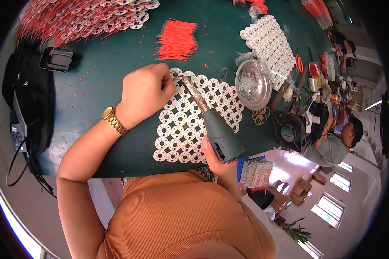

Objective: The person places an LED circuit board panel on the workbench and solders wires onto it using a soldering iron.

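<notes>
at the table's near edge, r hand [220,166] is closed round the lower end of a green-bodied hot tool [221,134], thumb along its side, other fingers mostly hidden under it. tool's metal barrel slants up & left over a panel of round white boards [192,124], tip by the panel's top-left corner. panel lies flat, ahead of r hand's fingers & partly under the tool.

l hand [146,88], w/ gold watch [110,115] on the wrist, is at that same corner: fingers bent in, thumb & index tips close together right beside the tool tip. can't tell if anything's pinched there, too small.

farther off, clear bowl [256,104] just right of panel, rubber bands [260,115] by it. beyond panel: bundle of red wires [177,41], stack of white boards [270,49] to the right, big red-wired pile [86,23] far left. well off right, a co-worker [330,149] in a greyish top.
</notes>
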Motion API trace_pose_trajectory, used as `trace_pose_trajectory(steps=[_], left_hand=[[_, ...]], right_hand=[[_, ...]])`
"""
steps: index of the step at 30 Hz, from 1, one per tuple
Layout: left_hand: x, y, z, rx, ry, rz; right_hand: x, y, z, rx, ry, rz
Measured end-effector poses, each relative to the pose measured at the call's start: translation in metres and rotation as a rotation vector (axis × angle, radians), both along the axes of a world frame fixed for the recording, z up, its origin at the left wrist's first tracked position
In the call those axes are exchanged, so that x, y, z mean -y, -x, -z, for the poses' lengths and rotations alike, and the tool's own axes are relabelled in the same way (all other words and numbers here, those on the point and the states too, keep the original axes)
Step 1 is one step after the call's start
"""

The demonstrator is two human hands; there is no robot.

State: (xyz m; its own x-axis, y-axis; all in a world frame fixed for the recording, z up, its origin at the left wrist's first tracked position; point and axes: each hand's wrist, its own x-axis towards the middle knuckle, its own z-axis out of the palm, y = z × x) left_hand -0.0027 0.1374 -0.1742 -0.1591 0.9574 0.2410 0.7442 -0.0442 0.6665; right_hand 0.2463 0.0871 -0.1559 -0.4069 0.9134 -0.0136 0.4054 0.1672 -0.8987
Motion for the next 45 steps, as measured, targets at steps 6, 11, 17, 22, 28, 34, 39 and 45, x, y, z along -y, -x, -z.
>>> trace_pose_trajectory(steps=[6, 11, 17, 22, 28, 34, 39, 45], left_hand=[[0.000, 0.000, -0.001, -0.009, 0.019, 0.006], [0.001, 0.001, -0.002, -0.004, 0.045, 0.006], [0.003, 0.020, -0.020, -0.081, 0.129, 0.181], [0.012, 0.035, -0.052, -0.126, 0.059, 0.021], [0.023, 0.003, -0.010, 0.175, 0.121, -0.021], [0.022, -0.005, -0.003, 0.017, 0.033, -0.023], [0.023, 0.000, -0.001, -0.021, 0.021, -0.005], [0.023, 0.000, -0.001, -0.031, 0.013, -0.012]], right_hand=[[-0.001, -0.001, -0.003, 0.046, -0.150, -0.078], [0.000, -0.006, -0.003, 0.039, -0.101, -0.057], [0.000, -0.011, -0.002, -0.068, -0.052, -0.014], [0.010, -0.023, 0.004, -0.197, 0.029, 0.082], [0.012, -0.021, 0.002, -0.328, -0.001, -0.059], [0.011, -0.016, 0.007, 0.007, -0.202, -0.155], [0.006, -0.009, 0.000, 0.065, -0.206, -0.196], [0.009, -0.011, 0.004, 0.057, -0.204, -0.177]])
